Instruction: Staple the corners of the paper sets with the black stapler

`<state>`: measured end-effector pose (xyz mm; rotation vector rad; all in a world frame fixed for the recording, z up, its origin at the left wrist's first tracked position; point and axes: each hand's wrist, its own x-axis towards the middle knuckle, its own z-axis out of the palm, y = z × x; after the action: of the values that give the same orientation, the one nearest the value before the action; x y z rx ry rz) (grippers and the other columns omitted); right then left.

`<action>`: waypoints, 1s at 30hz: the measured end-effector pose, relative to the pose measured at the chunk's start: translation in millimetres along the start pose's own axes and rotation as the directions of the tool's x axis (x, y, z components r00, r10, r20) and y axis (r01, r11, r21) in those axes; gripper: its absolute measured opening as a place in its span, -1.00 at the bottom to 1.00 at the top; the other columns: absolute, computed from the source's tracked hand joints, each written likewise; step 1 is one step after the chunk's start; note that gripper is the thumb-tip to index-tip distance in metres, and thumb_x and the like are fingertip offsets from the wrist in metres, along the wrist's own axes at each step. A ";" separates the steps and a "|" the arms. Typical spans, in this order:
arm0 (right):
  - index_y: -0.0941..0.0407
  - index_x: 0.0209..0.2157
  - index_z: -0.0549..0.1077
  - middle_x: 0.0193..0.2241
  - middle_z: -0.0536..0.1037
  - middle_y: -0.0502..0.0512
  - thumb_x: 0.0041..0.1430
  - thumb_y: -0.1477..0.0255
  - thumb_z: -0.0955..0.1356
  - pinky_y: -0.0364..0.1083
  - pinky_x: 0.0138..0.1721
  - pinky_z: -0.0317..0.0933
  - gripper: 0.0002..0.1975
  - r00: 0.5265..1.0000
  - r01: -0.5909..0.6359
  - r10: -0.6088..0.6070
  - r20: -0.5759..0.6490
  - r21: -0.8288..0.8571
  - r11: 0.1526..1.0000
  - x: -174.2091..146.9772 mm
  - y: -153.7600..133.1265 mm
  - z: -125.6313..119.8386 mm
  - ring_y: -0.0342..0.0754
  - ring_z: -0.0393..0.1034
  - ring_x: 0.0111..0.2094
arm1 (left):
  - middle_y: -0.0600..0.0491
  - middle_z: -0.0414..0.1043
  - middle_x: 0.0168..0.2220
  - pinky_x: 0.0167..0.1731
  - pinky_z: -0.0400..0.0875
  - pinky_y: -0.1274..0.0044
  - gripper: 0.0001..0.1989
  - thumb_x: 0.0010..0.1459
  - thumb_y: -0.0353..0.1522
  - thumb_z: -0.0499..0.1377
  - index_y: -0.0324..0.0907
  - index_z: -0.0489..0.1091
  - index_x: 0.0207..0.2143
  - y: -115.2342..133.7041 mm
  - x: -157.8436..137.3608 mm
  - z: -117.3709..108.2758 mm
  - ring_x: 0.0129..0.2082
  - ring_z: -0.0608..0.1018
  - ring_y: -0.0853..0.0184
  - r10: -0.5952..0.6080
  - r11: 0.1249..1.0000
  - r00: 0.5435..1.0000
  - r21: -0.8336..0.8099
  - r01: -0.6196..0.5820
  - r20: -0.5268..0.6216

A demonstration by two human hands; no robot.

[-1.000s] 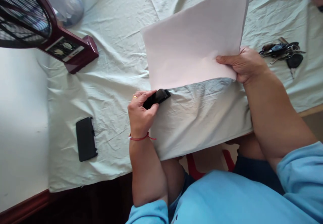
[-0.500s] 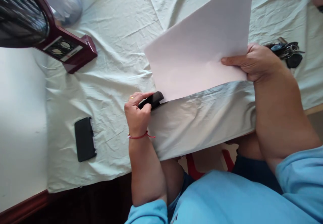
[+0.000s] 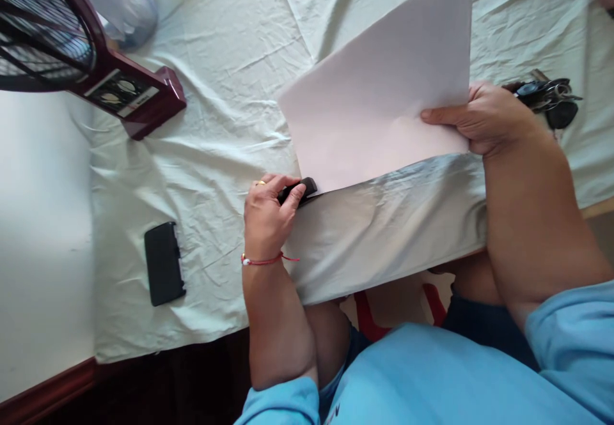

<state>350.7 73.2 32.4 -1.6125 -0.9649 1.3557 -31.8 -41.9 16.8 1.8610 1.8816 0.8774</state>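
My left hand [image 3: 271, 211] is closed around a black stapler [image 3: 311, 186], thumb and fingers near its front. The stapler's nose sits at the lower left corner of white paper sheets [image 3: 378, 105]; whether the corner lies fully between its jaws is hard to see. My right hand [image 3: 489, 118] grips the right edge of the sheets, thumb flat on top and the other fingers hidden underneath. The sheets slant upward over the cloth, their far right corner raised.
A pale green cloth [image 3: 215, 137] covers the table. At the left lies a black phone case [image 3: 164, 264]. A maroon fan-like device [image 3: 139, 96] and a clear plastic container [image 3: 127, 9] stand at the upper left. A bunch of keys [image 3: 556, 102] lies beyond my right wrist.
My left hand and the stapler have shifted slightly right, and the thumb has moved forward onto the stapler's side. The sheets' top right corner has tilted a little left.
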 end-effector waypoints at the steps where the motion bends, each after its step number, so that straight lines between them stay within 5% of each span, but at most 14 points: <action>1: 0.16 -0.18 0.76 -0.16 0.81 0.10 0.16 0.69 0.64 0.25 0.22 0.72 -0.78 1.000 0.000 0.000 0.005 -0.009 1.000 0.4 1.0 0.3 0.06 0.78 -0.16 | -0.06 0.73 -0.18 0.06 0.47 0.19 -0.82 0.33 -0.19 0.39 -0.02 0.80 -0.22 0.7 0.4 0.0 -0.12 0.67 0.02 0.002 1.000 1.000 0.017 -0.003 0.010; 8: 0.20 -0.26 0.72 -0.21 0.82 0.09 0.20 0.73 0.59 0.14 0.12 0.75 -0.83 0.992 0.088 -0.086 -0.090 0.023 0.996 4.9 3.0 7.9 -0.03 0.76 -0.22 | -0.02 0.73 -0.21 -0.06 0.52 0.30 -0.85 0.32 -0.21 0.43 -0.02 0.82 -0.19 14.8 -3.3 -1.4 -0.12 0.68 0.10 0.007 0.985 0.998 -0.174 0.003 0.056; 12: 0.18 -0.16 0.75 -0.09 0.85 0.08 0.25 0.75 0.59 0.15 0.29 0.70 -0.78 0.982 0.177 -0.168 -0.090 0.097 0.979 8.7 2.2 10.8 0.03 0.81 0.01 | 0.01 0.73 -0.31 -0.18 0.50 0.37 -0.82 0.36 -0.21 0.43 -0.03 0.81 -0.28 29.7 -9.0 3.8 -0.27 0.65 0.19 0.024 0.959 0.987 -0.283 0.023 0.161; 16: 0.14 -0.16 0.76 0.03 0.85 0.17 0.21 0.75 0.63 0.26 0.48 0.59 -0.74 0.986 0.162 -0.150 -0.076 0.192 0.968 6.5 0.9 11.9 0.17 0.80 0.19 | 0.01 0.71 -0.32 -0.25 0.48 0.44 -0.70 0.41 -0.05 0.45 -0.07 0.80 -0.22 27.4 -9.7 10.9 -0.34 0.59 0.28 -0.165 0.889 0.986 -0.433 0.148 -0.002; 19: 0.10 -0.17 0.77 0.07 0.85 0.15 0.14 0.67 0.70 0.25 0.56 0.53 -0.72 0.986 0.162 -0.166 -0.003 0.243 0.957 1.6 0.4 12.8 0.23 0.75 0.30 | 0.00 0.69 -0.24 -0.34 0.44 0.52 -0.57 0.32 0.08 0.53 -0.09 0.73 -0.19 15.6 -5.3 14.5 -0.32 0.58 0.32 -0.374 0.773 0.902 -0.610 0.177 -0.213; 21: 0.06 -0.18 0.78 0.05 0.86 0.10 0.09 0.63 0.71 0.22 0.55 0.54 -0.71 0.982 0.174 -0.187 0.024 0.264 0.949 -1.5 0.7 14.3 0.23 0.73 0.32 | -0.02 0.68 -0.16 -0.37 0.42 0.56 -0.50 0.27 0.13 0.58 -0.08 0.69 -0.15 10.1 -2.3 16.0 -0.28 0.58 0.33 -0.452 0.682 0.864 -0.711 0.174 -0.222; 23: 0.04 -0.19 0.78 0.00 0.86 0.05 0.08 0.61 0.71 0.18 0.52 0.58 -0.71 0.980 0.180 -0.196 0.032 0.269 0.946 -3.6 1.2 16.9 0.20 0.75 0.29 | -0.01 0.65 -0.17 -0.41 0.39 0.56 -0.46 0.21 0.15 0.62 -0.08 0.67 -0.15 9.3 -0.9 17.0 -0.31 0.54 0.35 -0.455 0.616 0.880 -0.761 0.201 -0.136; 26: 0.08 -0.18 0.76 -0.05 0.87 0.01 0.09 0.52 0.74 0.20 0.46 0.61 -0.72 0.978 0.192 -0.207 0.035 0.247 0.950 -3.7 3.4 21.4 0.17 0.78 0.22 | 0.09 0.47 -0.39 -0.47 0.28 0.53 -0.45 0.12 0.10 0.69 -0.11 0.61 -0.32 13.7 -2.2 18.1 -0.44 0.37 0.39 -0.377 0.668 0.925 -0.706 0.235 -0.049; 30: 0.15 -0.18 0.75 -0.07 0.86 0.10 0.19 0.42 0.76 0.23 0.39 0.64 -0.73 0.971 0.232 -0.239 0.021 0.168 0.958 2.7 11.2 23.9 0.18 0.81 0.11 | 0.20 0.16 -0.53 -0.53 0.06 0.51 -0.34 0.13 0.09 0.70 -0.11 0.42 -0.51 16.1 -5.4 19.0 -0.52 0.14 0.44 -0.351 0.748 0.932 -0.627 0.219 -0.093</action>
<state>328.1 73.7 18.6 -1.3061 -1.0069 1.2728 -6.9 -44.6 12.0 1.0876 1.6472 1.4007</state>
